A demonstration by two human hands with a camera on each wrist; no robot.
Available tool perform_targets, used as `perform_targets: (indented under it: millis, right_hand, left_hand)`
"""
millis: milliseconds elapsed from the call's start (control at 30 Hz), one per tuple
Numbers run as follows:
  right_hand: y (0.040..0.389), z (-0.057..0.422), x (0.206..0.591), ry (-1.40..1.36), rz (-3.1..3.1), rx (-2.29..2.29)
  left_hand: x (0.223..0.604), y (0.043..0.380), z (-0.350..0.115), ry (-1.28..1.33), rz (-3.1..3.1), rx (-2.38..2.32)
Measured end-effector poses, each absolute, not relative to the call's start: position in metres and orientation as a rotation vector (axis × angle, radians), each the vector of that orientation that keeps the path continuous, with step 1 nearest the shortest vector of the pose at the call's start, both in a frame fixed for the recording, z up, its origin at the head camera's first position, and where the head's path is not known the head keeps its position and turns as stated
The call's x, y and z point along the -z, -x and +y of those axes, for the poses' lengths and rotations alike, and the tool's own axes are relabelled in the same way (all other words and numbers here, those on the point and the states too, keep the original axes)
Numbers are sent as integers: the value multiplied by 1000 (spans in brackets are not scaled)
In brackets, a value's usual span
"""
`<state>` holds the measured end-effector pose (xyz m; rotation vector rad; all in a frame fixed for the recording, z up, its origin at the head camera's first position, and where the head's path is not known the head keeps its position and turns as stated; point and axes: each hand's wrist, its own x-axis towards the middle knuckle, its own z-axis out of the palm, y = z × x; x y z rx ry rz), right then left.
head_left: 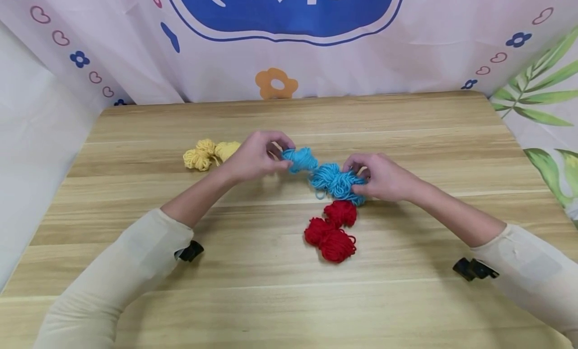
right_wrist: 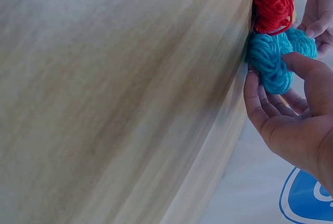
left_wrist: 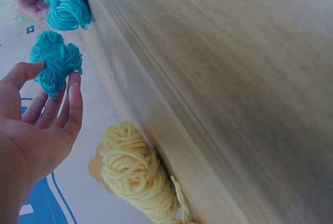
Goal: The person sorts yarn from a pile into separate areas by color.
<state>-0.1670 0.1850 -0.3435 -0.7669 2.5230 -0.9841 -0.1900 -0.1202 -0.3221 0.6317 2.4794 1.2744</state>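
Above the red yarn [head_left: 331,232], the left hand [head_left: 256,156] pinches one blue yarn [head_left: 326,176] end; the right hand [head_left: 381,177] apparently grips the other.

Wood table [head_left: 406,309] w/ 3 yarns: blue [head_left: 331,178] mid, red [head_left: 331,231] just below blue, yellow [head_left: 209,154] left of blue.

From my head camera I am looking forward and down across the whole worktop [head_left: 289,299], taking in both hands and all the yarn from some way off. My left wrist camera is sitting close and rolled sideways, so the worktop [left_wrist: 218,78] is running as a slanted wall. My right wrist camera is doing likewise, just as near. All three are sharing the blue yarn [head_left: 336,181].
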Motion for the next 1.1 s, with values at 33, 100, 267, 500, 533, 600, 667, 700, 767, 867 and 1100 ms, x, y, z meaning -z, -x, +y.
perform_targets:
  millis: [33,100,267,500,533,600,667,700,767,867,1100]
  right_hand:
    - [167,185,343,765,2522,986]
    - [167,185,343,761,2523,991]
    - [166,186,341,753,2518,1016]
    - [166,187,341,752,2515,1036]
    - [167,187,341,745,2514,1039]
    - [167,187,341,731,2510,1048]
    - [167,188,341,719,2506,1055]
    - [167,188,341,716,2504,1057]
    - [167,188,342,715,2504,1057]
    - [167,188,342,722,2506,1057]
    - [168,189,343,748,2505,1061]
  left_hand:
    - [322,191,-120,-629,2479,-1279]
    - [322,191,-119,-623,2476,-1286]
    - [323,194,-118,-601,2466,-1307]
    - [322,196,-117,-600,2465,-1328]
    - [322,196,-117,-599,2463,-1331]
    - [322,197,-117,-597,2462,-1335]
    - [322,199,-117,-593,2467,-1332]
    - [323,200,-117,-594,2469,-1331]
    - [324,201,-117,-589,2479,-1324]
    - [324,203,-116,-575,2495,-1315]
    - [327,208,-114,-576,2514,-1307]
